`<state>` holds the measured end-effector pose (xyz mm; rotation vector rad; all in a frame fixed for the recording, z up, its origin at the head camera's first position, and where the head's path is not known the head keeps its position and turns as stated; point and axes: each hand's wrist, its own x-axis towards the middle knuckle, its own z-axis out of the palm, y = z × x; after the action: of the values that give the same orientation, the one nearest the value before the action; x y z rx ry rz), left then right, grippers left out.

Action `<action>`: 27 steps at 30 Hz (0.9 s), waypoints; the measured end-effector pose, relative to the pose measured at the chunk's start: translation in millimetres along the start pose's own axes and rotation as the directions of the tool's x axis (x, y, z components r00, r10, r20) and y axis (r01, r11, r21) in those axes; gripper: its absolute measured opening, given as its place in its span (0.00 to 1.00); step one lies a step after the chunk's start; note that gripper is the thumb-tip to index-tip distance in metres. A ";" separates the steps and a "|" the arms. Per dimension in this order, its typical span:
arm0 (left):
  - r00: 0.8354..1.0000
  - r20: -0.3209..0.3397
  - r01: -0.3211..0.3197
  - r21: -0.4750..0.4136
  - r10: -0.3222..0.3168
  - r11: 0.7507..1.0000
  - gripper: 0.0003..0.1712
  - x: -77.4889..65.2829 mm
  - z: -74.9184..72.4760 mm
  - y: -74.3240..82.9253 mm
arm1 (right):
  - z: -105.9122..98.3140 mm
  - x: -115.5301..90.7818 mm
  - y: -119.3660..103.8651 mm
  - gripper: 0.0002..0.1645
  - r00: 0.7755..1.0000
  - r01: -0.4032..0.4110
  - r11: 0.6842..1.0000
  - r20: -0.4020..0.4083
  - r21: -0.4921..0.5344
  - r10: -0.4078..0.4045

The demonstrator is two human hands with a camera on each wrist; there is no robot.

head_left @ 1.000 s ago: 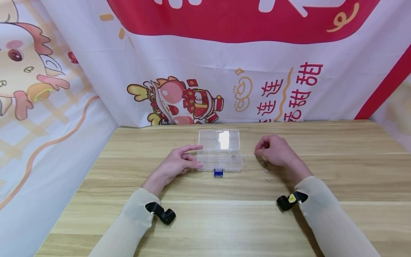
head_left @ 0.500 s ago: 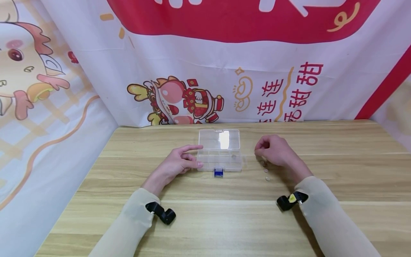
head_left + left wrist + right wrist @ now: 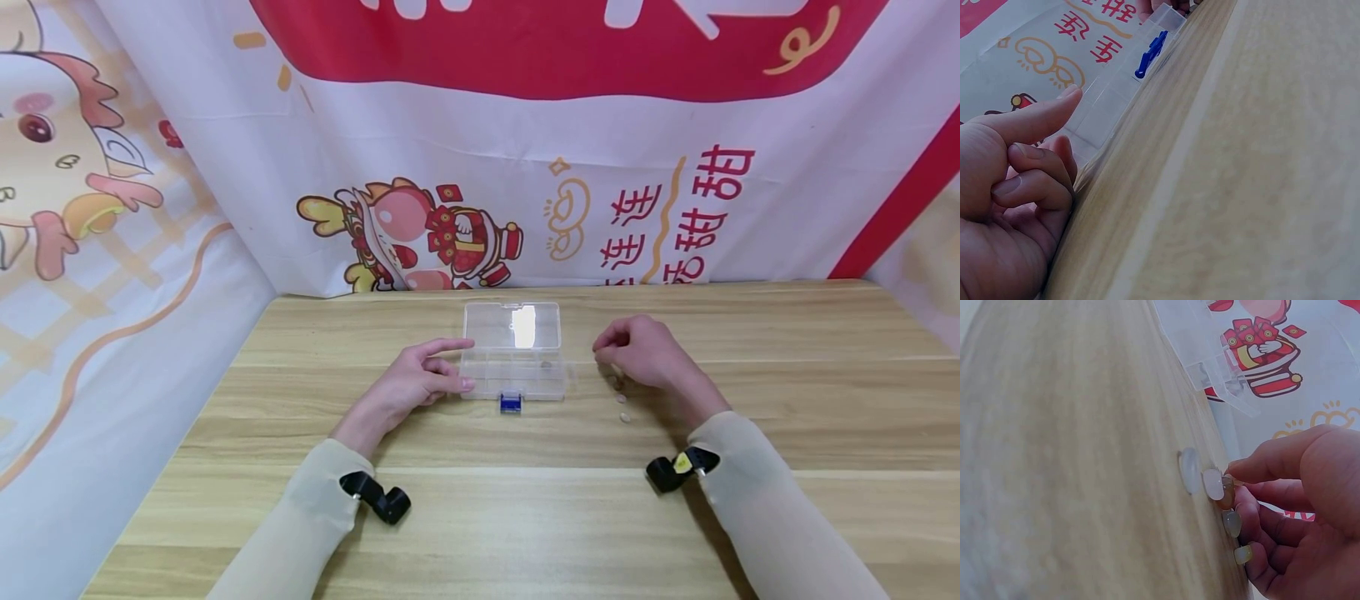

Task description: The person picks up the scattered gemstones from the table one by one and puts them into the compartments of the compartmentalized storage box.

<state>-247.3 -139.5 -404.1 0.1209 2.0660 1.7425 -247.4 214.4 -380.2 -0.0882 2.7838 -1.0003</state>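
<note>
A clear plastic compartment box [image 3: 513,385] lies with its lid [image 3: 491,325] folded back and a blue latch [image 3: 511,403] in front. One small dark stone [image 3: 546,364] is in a right-hand compartment. My left hand [image 3: 408,382] touches the box's left side with straight, spread index finger and thumb, its other fingers curled under. To the right of the box, my right hand [image 3: 641,350] pinches a small stone [image 3: 1237,482] low at the table, mostly hidden by the fingertips. Around it are small polished stones: a clear one [image 3: 1190,470], a pale pink one [image 3: 1213,484] and a brown one [image 3: 1227,494].
A grey-green stone [image 3: 1232,523] and a yellowish stone [image 3: 1243,554] sit close by the right hand's curled fingers. The wooden table [image 3: 510,517] ends at a printed cloth [image 3: 420,133] hanging behind it. Another printed cloth [image 3: 135,350] hangs along the left.
My right fingertips have shifted very slightly left, toward the box. The left hand, the box and the visible stones stay where they were.
</note>
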 end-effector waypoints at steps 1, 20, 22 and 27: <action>1.000 0.000 0.001 0.000 -0.001 1.000 0.38 0.1 -0.1 0.0 | 0.0 -0.2 -0.1 0.12 1.000 0.001 1.000 -0.001 0.001 -0.001; 1.000 -0.002 0.000 0.005 0.000 1.000 0.38 0.0 -0.4 0.7 | -1.5 -0.6 -0.4 0.13 1.000 0.022 1.000 -0.006 -0.002 -0.022; 1.000 -0.002 -0.002 0.005 0.002 1.000 0.37 0.0 -0.3 0.7 | -1.4 -0.6 -0.7 0.13 1.000 0.019 1.000 -0.007 -0.002 -0.019; 1.000 -0.001 -0.006 0.002 0.006 1.000 0.37 0.3 0.1 0.1 | 0.5 0.7 -0.1 0.13 1.000 0.008 1.000 -0.012 -0.005 -0.008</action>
<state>-247.5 -139.3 -404.1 0.1270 2.0700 1.7438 -248.0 213.9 -380.7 -0.0941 2.7988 -0.9992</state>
